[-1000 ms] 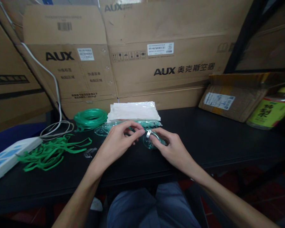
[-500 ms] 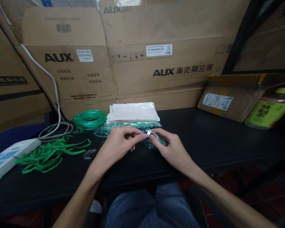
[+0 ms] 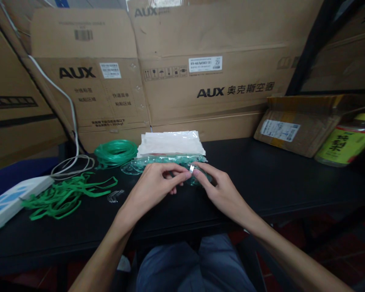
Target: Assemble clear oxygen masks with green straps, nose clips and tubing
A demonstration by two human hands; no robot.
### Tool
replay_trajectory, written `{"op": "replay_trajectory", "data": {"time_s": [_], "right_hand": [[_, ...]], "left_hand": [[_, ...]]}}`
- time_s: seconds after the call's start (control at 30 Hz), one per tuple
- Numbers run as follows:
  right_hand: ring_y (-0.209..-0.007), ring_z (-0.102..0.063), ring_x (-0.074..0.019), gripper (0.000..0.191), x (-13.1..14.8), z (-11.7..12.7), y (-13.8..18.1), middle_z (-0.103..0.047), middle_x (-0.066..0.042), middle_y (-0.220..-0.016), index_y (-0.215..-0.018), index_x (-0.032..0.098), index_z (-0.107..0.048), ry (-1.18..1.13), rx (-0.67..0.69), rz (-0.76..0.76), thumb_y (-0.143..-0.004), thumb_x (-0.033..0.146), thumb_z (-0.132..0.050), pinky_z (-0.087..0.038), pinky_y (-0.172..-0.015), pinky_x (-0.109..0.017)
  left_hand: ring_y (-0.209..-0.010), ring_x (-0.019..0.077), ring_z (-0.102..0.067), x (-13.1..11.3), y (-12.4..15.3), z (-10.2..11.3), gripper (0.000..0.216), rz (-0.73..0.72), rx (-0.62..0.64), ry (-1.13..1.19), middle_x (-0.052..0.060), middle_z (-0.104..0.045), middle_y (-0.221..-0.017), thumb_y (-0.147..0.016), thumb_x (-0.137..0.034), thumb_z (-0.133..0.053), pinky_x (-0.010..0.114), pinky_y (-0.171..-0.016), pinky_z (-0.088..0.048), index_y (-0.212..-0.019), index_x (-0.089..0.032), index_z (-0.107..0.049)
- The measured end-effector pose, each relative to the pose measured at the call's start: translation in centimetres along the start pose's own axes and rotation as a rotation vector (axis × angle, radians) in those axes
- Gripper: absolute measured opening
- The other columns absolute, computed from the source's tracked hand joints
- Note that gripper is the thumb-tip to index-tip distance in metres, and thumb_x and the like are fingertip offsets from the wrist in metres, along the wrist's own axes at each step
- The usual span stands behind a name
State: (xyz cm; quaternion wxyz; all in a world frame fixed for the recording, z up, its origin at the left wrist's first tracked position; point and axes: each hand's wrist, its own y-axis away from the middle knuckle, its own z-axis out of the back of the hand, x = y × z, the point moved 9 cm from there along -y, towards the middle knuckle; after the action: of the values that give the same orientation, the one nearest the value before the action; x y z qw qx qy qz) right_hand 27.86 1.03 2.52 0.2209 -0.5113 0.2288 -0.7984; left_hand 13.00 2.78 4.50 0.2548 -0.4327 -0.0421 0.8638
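Just in front of the stack, my two hands meet over a clear greenish plastic oxygen mask [image 3: 196, 181]. My left hand [image 3: 158, 182] is closed, thumb and forefinger pinching the near end of a small shiny metal nose strip [image 3: 192, 168]. From the right, my right hand [image 3: 220, 186] grips the mask, its thumb and forefinger beside the strip; most of the mask is hidden under these fingers. Behind them lies a row of nested clear green masks [image 3: 136, 166]. Several thin curved metal strips [image 3: 115, 196] lie on the black table [image 3: 231, 162] left of my left forearm.
White plastic packets [image 3: 170, 144] lie behind the masks. To the left are coiled green tubing [image 3: 115, 153], tangled green elastic straps [image 3: 61, 198] and a white power strip [image 3: 18, 198]. A cardboard box [image 3: 295, 125] and a yellow-labelled bottle [image 3: 346, 142] stand right; large cartons [image 3: 200, 109] wall the back.
The mask has turned in my right hand, so less of it shows beneath the fingers. My left fingertips have shifted slightly right, still at the metal strip.
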Motion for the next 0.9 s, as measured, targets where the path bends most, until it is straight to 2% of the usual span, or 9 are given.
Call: {"op": "replay_trajectory", "data": {"time_s": [0.33,0.67,0.9], "right_hand": [[-0.105,-0.072,-0.0226,0.026,0.42,0.54,0.16,-0.076,-0.008,-0.116,-0.114,0.021,-0.076,0.03,-0.079,0.054,-0.094,0.024,-0.06,-0.054,-0.093,-0.033],[-0.103,-0.073,-0.0205,0.025,0.27,0.66,0.16,-0.077,-0.007,-0.114,-0.112,0.021,-0.078,0.008,-0.07,0.062,-0.093,0.023,-0.062,-0.054,-0.094,-0.03],[-0.103,-0.073,-0.0226,0.024,0.26,0.56,0.22,-0.078,-0.007,-0.113,-0.11,0.02,-0.077,0.008,-0.063,0.013,-0.093,0.024,-0.061,-0.054,-0.093,-0.033]], "left_hand": [[-0.051,0.0099,-0.062,-0.38,0.25,-0.95,0.028,-0.015,0.01,0.025,-0.004,-0.072,-0.067,-0.092,-0.048,-0.065,0.019,-0.053,-0.047,-0.093,-0.025,-0.08],[-0.05,0.01,-0.063,-0.85,0.35,-1.01,0.026,-0.037,0.006,-0.038,-0.005,-0.073,-0.067,-0.094,-0.044,-0.062,0.019,-0.055,-0.047,-0.09,-0.024,-0.078],[-0.05,0.0117,-0.063,-0.88,0.31,-1.03,0.027,-0.051,0.003,-0.039,-0.004,-0.073,-0.067,-0.094,-0.045,-0.061,0.021,-0.055,-0.046,-0.091,-0.024,-0.079]]}}
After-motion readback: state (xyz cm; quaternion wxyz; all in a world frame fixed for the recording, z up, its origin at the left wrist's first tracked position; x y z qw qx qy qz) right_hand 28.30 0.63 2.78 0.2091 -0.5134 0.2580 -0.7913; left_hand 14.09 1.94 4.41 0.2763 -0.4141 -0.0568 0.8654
